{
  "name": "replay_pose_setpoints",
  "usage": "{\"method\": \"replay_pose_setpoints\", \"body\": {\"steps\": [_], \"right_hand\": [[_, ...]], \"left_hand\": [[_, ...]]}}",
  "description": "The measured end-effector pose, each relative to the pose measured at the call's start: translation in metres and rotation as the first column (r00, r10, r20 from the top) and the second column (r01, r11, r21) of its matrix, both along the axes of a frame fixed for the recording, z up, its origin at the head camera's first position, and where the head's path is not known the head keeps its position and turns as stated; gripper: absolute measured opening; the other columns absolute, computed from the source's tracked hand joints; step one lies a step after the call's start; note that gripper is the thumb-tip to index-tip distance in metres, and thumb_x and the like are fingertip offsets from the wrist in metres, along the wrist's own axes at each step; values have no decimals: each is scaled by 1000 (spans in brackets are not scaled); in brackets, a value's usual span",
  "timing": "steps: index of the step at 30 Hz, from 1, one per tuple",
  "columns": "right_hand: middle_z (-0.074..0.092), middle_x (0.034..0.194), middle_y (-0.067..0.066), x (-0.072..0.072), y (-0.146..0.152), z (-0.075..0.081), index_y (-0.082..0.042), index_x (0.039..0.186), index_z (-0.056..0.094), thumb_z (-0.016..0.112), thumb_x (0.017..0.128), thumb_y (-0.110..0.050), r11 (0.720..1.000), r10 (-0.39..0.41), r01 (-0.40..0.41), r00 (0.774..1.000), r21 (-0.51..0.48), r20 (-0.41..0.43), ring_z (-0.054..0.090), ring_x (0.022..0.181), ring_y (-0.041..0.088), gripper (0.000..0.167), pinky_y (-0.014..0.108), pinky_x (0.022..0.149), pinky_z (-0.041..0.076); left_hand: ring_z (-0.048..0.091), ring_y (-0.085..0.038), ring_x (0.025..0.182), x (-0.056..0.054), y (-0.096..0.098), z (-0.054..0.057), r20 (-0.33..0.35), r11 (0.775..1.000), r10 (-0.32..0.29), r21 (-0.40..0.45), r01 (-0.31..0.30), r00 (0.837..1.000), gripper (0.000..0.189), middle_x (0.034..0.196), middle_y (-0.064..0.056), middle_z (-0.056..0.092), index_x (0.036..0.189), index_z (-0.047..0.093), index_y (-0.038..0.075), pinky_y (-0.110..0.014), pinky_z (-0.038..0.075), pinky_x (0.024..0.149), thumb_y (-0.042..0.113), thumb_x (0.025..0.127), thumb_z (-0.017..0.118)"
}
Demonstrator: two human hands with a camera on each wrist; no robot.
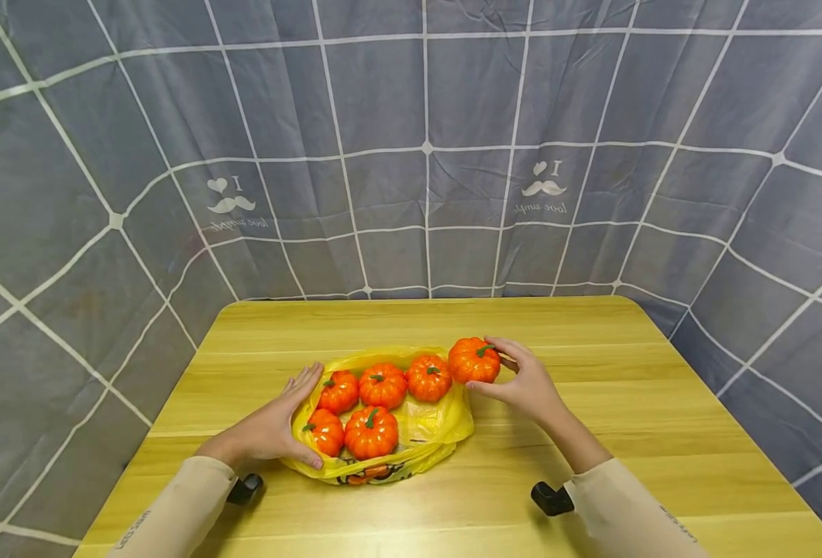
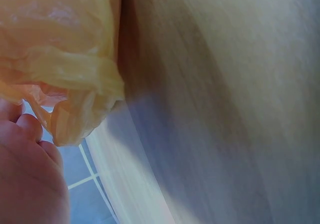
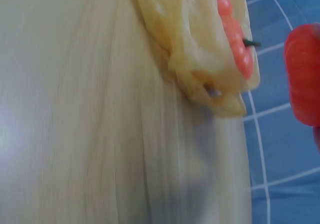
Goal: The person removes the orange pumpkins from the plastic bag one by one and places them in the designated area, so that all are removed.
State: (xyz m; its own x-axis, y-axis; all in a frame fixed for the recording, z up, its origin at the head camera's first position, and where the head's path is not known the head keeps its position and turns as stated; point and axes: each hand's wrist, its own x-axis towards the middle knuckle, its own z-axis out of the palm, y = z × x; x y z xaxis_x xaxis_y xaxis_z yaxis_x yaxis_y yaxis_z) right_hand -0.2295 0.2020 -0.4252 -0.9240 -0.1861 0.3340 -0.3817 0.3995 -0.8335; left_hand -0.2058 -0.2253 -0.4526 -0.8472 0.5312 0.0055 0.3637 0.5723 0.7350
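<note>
A small orange toy pumpkin (image 1: 474, 360) with a green stem is pinched between the thumb and fingers of my right hand (image 1: 527, 385), at the right rim of a yellow plastic bag (image 1: 428, 425). In the right wrist view the held pumpkin (image 3: 304, 74) shows at the right edge, apart from the bag (image 3: 200, 44). Several similar pumpkins (image 1: 372, 433) sit inside the open bag, mostly toward its left and back. My left hand (image 1: 274, 422) rests against the bag's left side, fingers extended along the rim and thumb at the front. In the left wrist view its fingertips (image 2: 31, 126) are beside the crumpled bag (image 2: 75, 69).
The bag lies on a light wood-grain table (image 1: 411, 519) with rounded far corners. A grey curtain (image 1: 383, 186) with white grid lines hangs behind and around it. A black wrist mount (image 1: 552, 499) sticks out below the right sleeve, another (image 1: 245, 490) below the left.
</note>
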Motion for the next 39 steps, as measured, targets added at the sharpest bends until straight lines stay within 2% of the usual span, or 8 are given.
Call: {"method": "replay_pose_setpoints", "body": {"steps": [10, 15, 23, 29, 35, 39], "right_hand": [[52, 142, 21, -4, 29, -9, 5, 138, 57, 92, 73, -13, 995, -98, 97, 994, 18, 41, 48, 131, 35, 76, 47, 104, 45], [50, 141, 25, -5, 41, -12, 10, 139, 53, 91, 75, -15, 989, -148, 147, 988, 32, 48, 48, 130, 40, 78, 52, 104, 45], [46, 145, 29, -4, 69, -16, 10, 143, 49, 90, 78, -19, 973, -217, 209, 973, 92, 81, 47, 131, 44, 82, 53, 106, 42], [43, 147, 31, -3, 93, -18, 11, 145, 45, 87, 81, -21, 957, -269, 253, 957, 140, 111, 45, 132, 46, 84, 53, 105, 43], [40, 150, 31, 0, 109, -18, 9, 148, 41, 86, 83, -26, 935, -334, 302, 927, 185, 171, 49, 129, 47, 87, 52, 104, 44], [40, 150, 33, -1, 120, -21, 10, 148, 40, 86, 82, -30, 915, -376, 336, 912, 224, 164, 44, 132, 48, 90, 56, 106, 41]], "left_hand": [[-9, -38, 151, -1, -1, -1, 4, 1000, 0, -2, 0, 1000, 142, 168, -11, -4, 162, 3, 6, -63, -3, 116, 41, 61, 97], [-8, -36, 152, -2, 0, -1, 2, 1000, 7, -3, -7, 1000, 142, 168, -8, -5, 163, 3, 8, -63, -2, 117, 41, 61, 97], [-8, -38, 151, 0, 0, 0, 3, 1000, 13, -7, -13, 1000, 142, 168, -12, -4, 162, 4, 7, -64, -2, 116, 42, 61, 97], [-7, -39, 151, -1, 0, -1, -2, 1000, 15, -17, -15, 1000, 142, 168, -10, -4, 162, 5, 4, -65, -1, 116, 43, 60, 96], [-7, -39, 151, -2, 0, -1, -1, 1000, 14, -21, -14, 1000, 142, 168, -11, -3, 162, 5, 4, -64, -1, 116, 43, 60, 96], [-6, -39, 151, -1, -1, 0, -3, 1000, 7, -20, -7, 1000, 142, 168, -11, -3, 162, 5, 4, -64, 0, 116, 43, 60, 97]]}}
